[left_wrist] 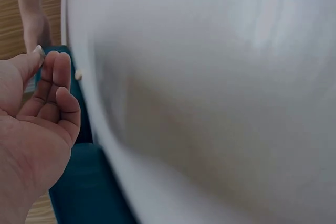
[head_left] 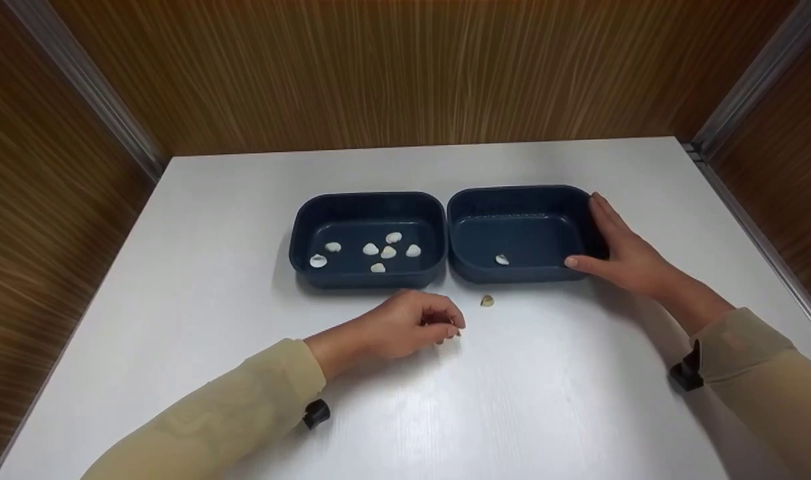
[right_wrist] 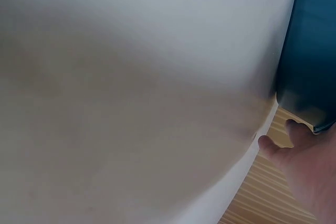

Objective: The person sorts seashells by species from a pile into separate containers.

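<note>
Between thumb and fingertips, my left hand (head_left: 405, 323) pinches a small seashell (left_wrist: 39, 50), mostly hidden by the fingers in the head view. It is over the white table (head_left: 512, 393), in front of two dark blue trays. My right hand (head_left: 628, 260) holds the right tray (head_left: 505, 275) at its right end, thumb over the rim and fingers along the outer side. One whitish shell (head_left: 502, 259) lies inside that tray. The left tray (head_left: 372, 280) has several white shells (head_left: 388, 252) spread over its floor. A yellowish shell (head_left: 487, 301) lies on the table just before the right tray.
The two trays stand side by side, close together near the table's middle. Wood-grain panels (head_left: 405, 73) rise behind and at both sides of the table. Black wrist mounts (head_left: 316, 413) hang under both sleeves.
</note>
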The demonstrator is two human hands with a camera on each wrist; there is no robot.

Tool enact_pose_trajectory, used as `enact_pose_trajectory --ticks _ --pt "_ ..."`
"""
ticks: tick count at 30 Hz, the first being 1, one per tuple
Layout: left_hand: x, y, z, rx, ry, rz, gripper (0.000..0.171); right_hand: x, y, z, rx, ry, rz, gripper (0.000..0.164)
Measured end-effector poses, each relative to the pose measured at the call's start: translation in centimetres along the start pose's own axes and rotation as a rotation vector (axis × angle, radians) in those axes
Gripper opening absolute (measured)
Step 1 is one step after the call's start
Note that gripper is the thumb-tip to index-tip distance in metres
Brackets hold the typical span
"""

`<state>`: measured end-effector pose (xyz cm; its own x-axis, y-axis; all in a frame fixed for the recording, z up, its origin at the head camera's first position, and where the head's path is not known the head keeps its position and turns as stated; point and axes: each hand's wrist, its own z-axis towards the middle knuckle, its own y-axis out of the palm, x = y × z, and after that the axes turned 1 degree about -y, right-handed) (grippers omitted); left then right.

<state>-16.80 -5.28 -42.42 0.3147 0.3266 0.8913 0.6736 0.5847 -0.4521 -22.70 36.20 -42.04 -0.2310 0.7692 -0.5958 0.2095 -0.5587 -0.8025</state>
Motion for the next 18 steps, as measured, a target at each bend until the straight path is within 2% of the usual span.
enact_pose_trajectory --ticks 8,14,18 --pt "1.6 -1.0 1.1 0.025 0.042 -0.02 0.017 0.2 0.1 0.1 -0.002 -0.018 0.002 0.114" --pt "2.9 -2.2 2.3 0.113 0.106 0.0 0.013 0.2 0.0 0.2 -0.007 -0.005 -0.005 0.114" --pt "3.8 -3.1 3.4 0.165 0.107 0.028 0.013 0.2 0.0 0.3 -0.006 -0.011 -0.003 0.114"
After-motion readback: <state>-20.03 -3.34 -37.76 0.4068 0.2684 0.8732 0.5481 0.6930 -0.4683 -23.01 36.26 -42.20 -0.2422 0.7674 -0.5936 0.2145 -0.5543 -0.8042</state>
